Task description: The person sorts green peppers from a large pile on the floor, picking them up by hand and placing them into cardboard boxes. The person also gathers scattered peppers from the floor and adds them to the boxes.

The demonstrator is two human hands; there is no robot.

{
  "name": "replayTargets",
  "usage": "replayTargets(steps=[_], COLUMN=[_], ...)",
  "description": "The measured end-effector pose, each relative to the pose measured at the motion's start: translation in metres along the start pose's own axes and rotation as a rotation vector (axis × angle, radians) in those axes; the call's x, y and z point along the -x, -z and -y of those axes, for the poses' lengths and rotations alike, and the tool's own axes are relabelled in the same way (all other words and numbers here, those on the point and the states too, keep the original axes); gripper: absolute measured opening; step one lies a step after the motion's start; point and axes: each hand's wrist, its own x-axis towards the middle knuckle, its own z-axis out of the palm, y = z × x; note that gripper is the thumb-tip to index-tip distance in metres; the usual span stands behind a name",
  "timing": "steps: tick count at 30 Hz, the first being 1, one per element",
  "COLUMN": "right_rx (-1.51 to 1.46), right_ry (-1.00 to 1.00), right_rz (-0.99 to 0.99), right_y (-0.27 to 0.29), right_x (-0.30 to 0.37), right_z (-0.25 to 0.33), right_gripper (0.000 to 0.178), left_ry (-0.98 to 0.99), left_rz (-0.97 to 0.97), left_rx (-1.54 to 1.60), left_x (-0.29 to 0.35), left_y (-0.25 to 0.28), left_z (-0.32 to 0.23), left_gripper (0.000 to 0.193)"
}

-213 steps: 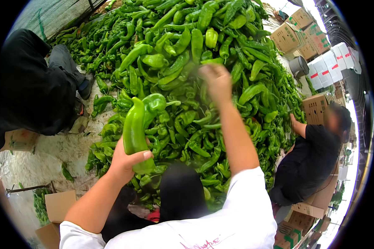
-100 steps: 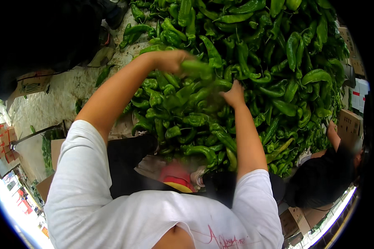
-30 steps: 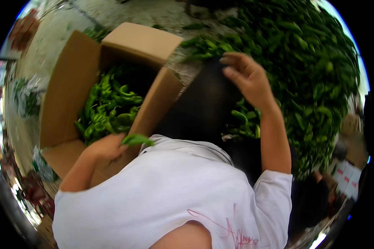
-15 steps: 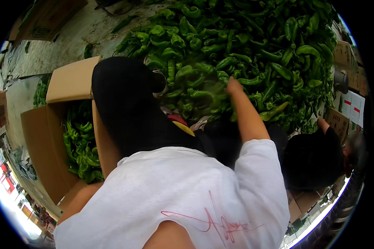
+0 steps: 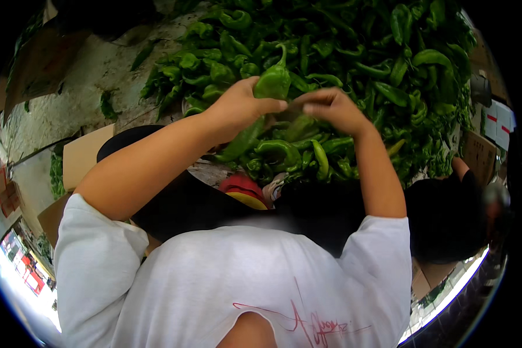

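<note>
1. Gripping a green pepper [image 5: 272, 82], the left hand [image 5: 238, 107] has its fingers and thumb pressed around the body, with the curved stem pointing away from the person.
2. Just beside it, the right hand [image 5: 335, 110] bends its fingers toward the left thumb; blur hides their tips, so whether they pinch anything cannot be told.
3. Both hands are over the near part of a broad pile of green peppers [image 5: 342, 58] on the stained floor [image 5: 78, 113].
4. A cardboard box [image 5: 90, 152] stands at the person's left, partly hidden by the left arm.
5. At the right, a co-worker in black [image 5: 446, 217] reaches toward the pile's edge.
</note>
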Motion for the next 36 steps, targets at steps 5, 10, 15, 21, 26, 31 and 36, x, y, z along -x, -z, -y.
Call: replayTargets(steps=[5, 10, 15, 21, 26, 31, 36], right_rx=[1.676, 1.450, 1.068, 0.867, 1.216, 1.276, 1.045], right_ry=[-0.312, -0.360, -0.453, -0.569, -0.618, -0.985, -0.981], right_rz=[-0.222, -0.297, -0.681, -0.559, -0.796, -0.580, -0.754], right_y=[0.107, 0.082, 0.118, 0.108, 0.123, 0.096, 0.098], right_x=[0.036, 0.025, -0.012, -0.028, -0.025, -0.064, -0.051], right_z=[-0.181, -0.145, -0.166, -0.206, -0.107, -0.144, -0.149], right_gripper=[0.039, 0.029, 0.026, 0.043, 0.047, 0.049, 0.050], left_ry=[0.111, 0.042, -0.044, -0.030, -0.080, -0.097, -0.117], left_rz=[-0.065, -0.211, -0.140, -0.144, -0.152, -0.141, -0.201], left_rx=[0.107, 0.126, 0.083, 0.074, 0.117, 0.072, -0.023], left_x=[-0.001, 0.004, -0.001, -0.004, -0.001, -0.003, -0.001], left_y=[-0.003, 0.004, 0.008, 0.007, 0.009, 0.006, 0.017], left_z=[-0.044, -0.058, -0.065, -0.070, -0.073, -0.076, -0.078], left_gripper=[0.017, 0.018, 0.023, 0.024, 0.025, 0.024, 0.025])
